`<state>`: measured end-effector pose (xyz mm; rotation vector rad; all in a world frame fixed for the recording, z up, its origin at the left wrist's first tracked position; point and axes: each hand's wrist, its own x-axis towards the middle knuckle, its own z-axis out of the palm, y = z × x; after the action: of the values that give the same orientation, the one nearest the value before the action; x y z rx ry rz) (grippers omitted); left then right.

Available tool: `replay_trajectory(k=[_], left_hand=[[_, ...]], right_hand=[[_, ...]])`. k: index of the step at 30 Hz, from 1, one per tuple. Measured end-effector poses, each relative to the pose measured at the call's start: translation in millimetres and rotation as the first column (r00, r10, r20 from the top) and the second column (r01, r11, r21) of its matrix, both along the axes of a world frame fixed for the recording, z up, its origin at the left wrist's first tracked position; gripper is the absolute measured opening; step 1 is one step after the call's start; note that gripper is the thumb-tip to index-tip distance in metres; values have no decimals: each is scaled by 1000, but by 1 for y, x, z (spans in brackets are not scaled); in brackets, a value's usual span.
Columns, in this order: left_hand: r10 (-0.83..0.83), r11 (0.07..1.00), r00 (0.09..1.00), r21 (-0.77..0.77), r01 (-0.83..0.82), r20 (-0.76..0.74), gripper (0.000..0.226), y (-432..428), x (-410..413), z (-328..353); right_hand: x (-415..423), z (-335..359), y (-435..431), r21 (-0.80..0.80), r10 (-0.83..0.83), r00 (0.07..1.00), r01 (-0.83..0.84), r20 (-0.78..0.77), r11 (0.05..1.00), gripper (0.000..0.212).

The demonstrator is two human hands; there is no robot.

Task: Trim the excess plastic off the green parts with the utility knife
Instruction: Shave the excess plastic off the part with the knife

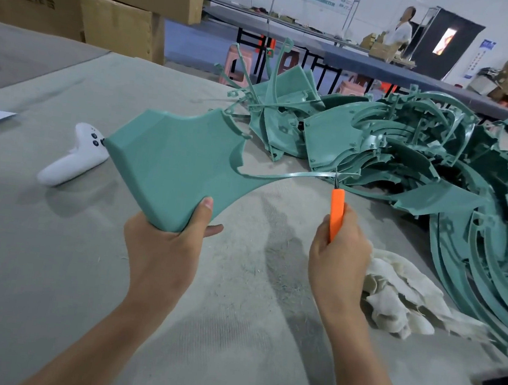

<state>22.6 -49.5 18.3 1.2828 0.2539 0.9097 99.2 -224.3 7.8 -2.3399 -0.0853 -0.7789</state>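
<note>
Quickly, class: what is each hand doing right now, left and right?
Left hand: grips the lower corner of the green part, held up off the table.
Right hand: grips the orange utility knife, blade at the thin green strip.

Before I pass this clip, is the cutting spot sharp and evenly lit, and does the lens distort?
Head view: light is soft and even, with faint shadows under the green part and the white controller; the utility knife has a small, slightly soft blade tip against the pile of green parts; wide-angle bending shows at the frame's edges.
</note>
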Motion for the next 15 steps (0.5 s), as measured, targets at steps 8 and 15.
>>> replay_trajectory(k=[8, 15], left_hand=[[2, 1000, 1000, -4, -2, 5, 29, -2, 1, -1], [25, 1000, 1000, 10, -25, 3, 26, 0, 4, -3]], right_hand=[[-18, -7, 35, -5, 258, 966, -258, -12, 966, 19], [-32, -3, 50, 57, 504, 863, -505, 37, 861, 15]])
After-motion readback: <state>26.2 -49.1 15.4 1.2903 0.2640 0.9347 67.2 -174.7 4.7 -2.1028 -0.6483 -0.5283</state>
